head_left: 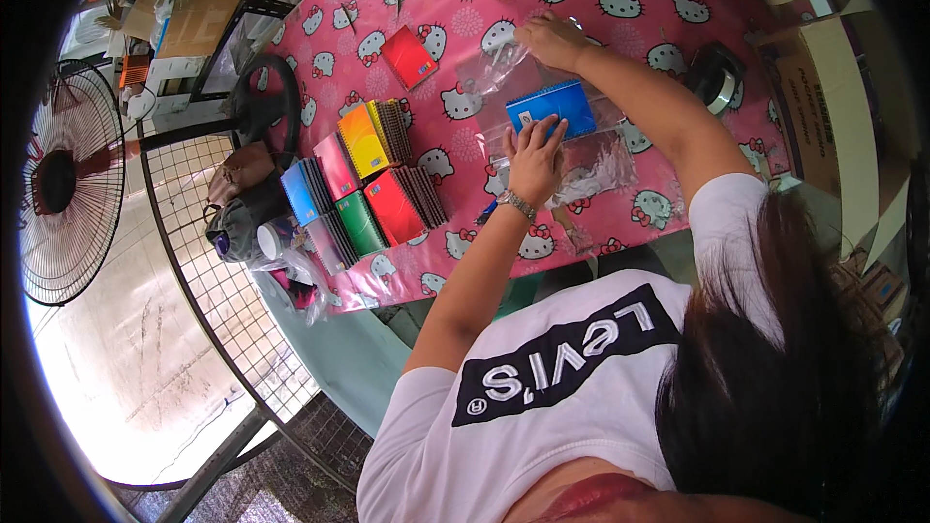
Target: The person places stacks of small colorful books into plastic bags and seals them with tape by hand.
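A blue spiral notebook (567, 108) lies on the table in front of me, on or in clear plastic. My left hand (535, 160) rests on its near left corner with the fingers spread. Beyond the notebook, my right hand (552, 42) pinches the edge of a clear plastic bag (506, 66); its fingertips are partly hidden. More clear plastic bags (603, 167) lie on the near side of the notebook. A blue pen (486, 212) sits left of my left wrist.
Stacked spiral notebooks stand at left, with yellow (363, 140), red (395, 208) and green (359, 224) among them. A single red notebook (409, 58) lies farther back on the pink tablecloth (455, 0). A black tape dispenser (715, 79), cardboard boxes (804, 102) and a fan (73, 182) surround the workspace.
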`<state>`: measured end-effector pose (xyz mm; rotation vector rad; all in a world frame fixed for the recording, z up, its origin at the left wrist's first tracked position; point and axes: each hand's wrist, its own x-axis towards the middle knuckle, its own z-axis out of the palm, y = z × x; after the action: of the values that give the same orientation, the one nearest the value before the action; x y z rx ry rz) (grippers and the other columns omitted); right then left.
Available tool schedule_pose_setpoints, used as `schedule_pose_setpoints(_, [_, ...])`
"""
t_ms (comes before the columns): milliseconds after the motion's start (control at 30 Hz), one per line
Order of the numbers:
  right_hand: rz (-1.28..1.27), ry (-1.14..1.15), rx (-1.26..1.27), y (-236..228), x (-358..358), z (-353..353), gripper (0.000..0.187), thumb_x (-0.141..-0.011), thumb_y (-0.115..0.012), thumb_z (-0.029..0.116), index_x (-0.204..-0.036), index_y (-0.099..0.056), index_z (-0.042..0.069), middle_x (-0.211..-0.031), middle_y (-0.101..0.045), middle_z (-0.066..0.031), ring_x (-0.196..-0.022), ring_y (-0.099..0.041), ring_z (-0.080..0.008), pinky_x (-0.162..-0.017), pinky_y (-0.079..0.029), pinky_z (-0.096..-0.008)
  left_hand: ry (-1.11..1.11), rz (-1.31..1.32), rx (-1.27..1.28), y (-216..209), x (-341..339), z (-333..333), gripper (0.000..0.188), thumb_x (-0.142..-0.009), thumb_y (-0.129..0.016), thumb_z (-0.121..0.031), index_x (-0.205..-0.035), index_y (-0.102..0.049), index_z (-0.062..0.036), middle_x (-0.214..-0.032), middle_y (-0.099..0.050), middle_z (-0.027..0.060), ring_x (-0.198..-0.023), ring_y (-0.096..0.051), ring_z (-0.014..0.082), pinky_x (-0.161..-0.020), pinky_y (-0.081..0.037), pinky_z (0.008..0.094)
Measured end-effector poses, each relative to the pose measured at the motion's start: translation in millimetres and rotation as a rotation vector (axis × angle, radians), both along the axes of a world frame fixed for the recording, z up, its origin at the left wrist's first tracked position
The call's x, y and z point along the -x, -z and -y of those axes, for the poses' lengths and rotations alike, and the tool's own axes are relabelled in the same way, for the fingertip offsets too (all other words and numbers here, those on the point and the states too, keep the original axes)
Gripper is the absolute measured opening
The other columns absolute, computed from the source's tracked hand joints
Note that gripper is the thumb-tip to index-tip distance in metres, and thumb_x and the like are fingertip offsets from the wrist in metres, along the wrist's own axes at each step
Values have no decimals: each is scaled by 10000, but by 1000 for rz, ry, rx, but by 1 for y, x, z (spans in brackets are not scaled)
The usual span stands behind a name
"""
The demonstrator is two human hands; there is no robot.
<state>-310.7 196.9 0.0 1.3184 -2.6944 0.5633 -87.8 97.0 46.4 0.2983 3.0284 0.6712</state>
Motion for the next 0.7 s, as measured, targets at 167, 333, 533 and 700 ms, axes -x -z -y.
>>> schedule_pose_setpoints(167, [-54, -37, -55, -11, -8, 1, 213, -854, -445, 104, -1048, -532, 117, -1005, -606, -109, -980, -560, -307, -897, -417, -399, -3, 5, 14, 2, -2, 4, 483, -810, -554, -145, -1288, -512, -208, -1317, -469, 11, -1225, -390, 257, -1077, -136, 515])
schedule_pose_setpoints(333, [268, 3, 207, 10, -8, 10, 290, -802, -496, 19, -1078, -492, 108, -1081, -549, -152, -989, -545, -349, -869, -444, -415, 7, -11, 2, 1, -1, 3, 488, -810, -554, -140, -1290, -510, -214, -1315, -471, 11, -1219, -396, 253, -1078, -133, 515])
schedule_pose_setpoints(533, [478, 73, 414, -5, -7, 9, 400, -701, -544, -66, -1073, -485, 68, -1063, -528, -160, -1001, -539, -353, -842, -453, -407, 36, 46, -39, 1, 12, 10, 424, -797, -561, -113, -1214, -554, -192, -1280, -491, 25, -1199, -416, 247, -1064, -165, 501])
schedule_pose_setpoints(700, [384, 90, 436, -42, -89, -12, 275, -716, -530, -36, -977, -579, 31, -977, -557, -152, -969, -544, -339, -837, -449, -398, -200, -124, -109, 20, 35, 19, 518, -690, -609, -86, -1193, -500, -145, -1249, -500, 83, -1247, -382, 271, -1078, -152, 513])
